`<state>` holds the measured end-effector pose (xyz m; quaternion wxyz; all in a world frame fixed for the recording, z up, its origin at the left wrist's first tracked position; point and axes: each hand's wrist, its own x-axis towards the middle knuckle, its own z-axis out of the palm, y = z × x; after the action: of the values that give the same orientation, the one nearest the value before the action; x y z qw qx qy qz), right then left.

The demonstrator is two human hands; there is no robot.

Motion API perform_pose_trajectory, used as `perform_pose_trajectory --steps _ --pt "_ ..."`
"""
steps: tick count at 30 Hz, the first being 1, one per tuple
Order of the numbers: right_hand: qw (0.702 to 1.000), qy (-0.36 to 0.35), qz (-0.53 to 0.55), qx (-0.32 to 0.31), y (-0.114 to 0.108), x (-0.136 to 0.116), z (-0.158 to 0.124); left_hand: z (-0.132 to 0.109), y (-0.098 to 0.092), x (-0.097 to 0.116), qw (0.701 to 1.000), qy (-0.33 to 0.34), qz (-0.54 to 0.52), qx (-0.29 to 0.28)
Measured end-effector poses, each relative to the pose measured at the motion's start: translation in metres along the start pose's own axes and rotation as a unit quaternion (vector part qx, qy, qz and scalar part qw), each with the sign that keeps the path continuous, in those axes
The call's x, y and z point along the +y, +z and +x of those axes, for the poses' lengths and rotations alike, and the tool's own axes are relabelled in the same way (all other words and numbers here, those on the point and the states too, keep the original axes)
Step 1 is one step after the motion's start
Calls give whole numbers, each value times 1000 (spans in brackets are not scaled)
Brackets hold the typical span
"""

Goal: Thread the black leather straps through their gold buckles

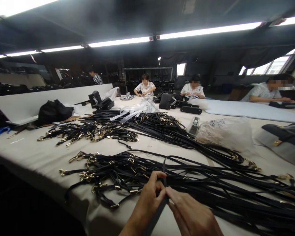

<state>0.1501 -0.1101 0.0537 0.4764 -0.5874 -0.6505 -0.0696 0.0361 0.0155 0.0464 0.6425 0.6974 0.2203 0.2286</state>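
Observation:
My left hand (151, 196) is closed around a black strap (156, 216) near the front of the table, its fingers curled. Touching it from the right, my right hand (190, 209) pinches the same strap with thumb and fingers. One end of the strap runs down toward me, and the other loops up past my left fingers. Just beyond my hands lies a pile of black straps (201, 183), with gold buckles and clasps (88, 167) bunched at its left end.
More black straps (147, 126) with gold clasps lie farther back. A clear plastic bag (226, 132), a white bag with a dark flap (282, 144) and black bags (166, 101) rest on the table (19, 147). Co-workers sit across it, one a person in a white shirt (145, 88).

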Motion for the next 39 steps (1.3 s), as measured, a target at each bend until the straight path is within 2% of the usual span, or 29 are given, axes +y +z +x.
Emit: perform_pose_trajectory --steps 2,4,6,8,11,13,17,19,20,22,24,26,27,29,32,35,37,39 --pt "998 24 17 -61 -11 -3 10 -2 -4 5 998 3 -44 -43" --pt "988 92 57 -109 -20 -3 25 -6 -8 15 992 -4 -79 -94" --pt "970 179 108 -122 -23 -1 37 -10 -11 26 990 -6 -86 -110" --pt "935 264 193 -136 -17 1 45 -12 -12 34 993 12 -64 -97" --pt "857 358 331 -169 0 2 48 -11 -14 38 994 48 -31 -94" --pt "818 390 393 -154 12 0 45 -9 -16 38 992 25 -74 -101" --pt "768 412 484 -79 28 0 34 -6 -18 39 970 -46 -203 -128" --pt "769 416 483 -45 30 6 28 -7 -17 41 976 -27 -173 -132" --pt "779 416 467 -39 29 10 26 -8 -17 41 985 -4 -130 -115" --pt "822 402 399 -57 24 19 24 -11 -16 40 997 50 -18 -52" --pt "881 365 289 -79 15 23 29 -12 -15 36 995 75 63 7" --pt "926 313 190 -89 6 20 39 -13 -14 31 993 71 90 16" --pt "939 284 170 -98 2 15 46 -13 -14 28 993 67 93 11" --pt "939 241 205 -134 -1 1 62 -12 -13 27 993 64 94 2" --pt "892 237 336 -188 4 -21 81 -12 -11 29 995 55 87 -3" --pt "848 278 411 -185 7 -30 89 -14 -14 31 995 36 86 20" --pt "849 303 399 -168 3 -24 88 -16 -21 28 993 17 103 54" --pt "874 304 344 -160 -6 -13 83 -20 -28 23 989 5 127 81"
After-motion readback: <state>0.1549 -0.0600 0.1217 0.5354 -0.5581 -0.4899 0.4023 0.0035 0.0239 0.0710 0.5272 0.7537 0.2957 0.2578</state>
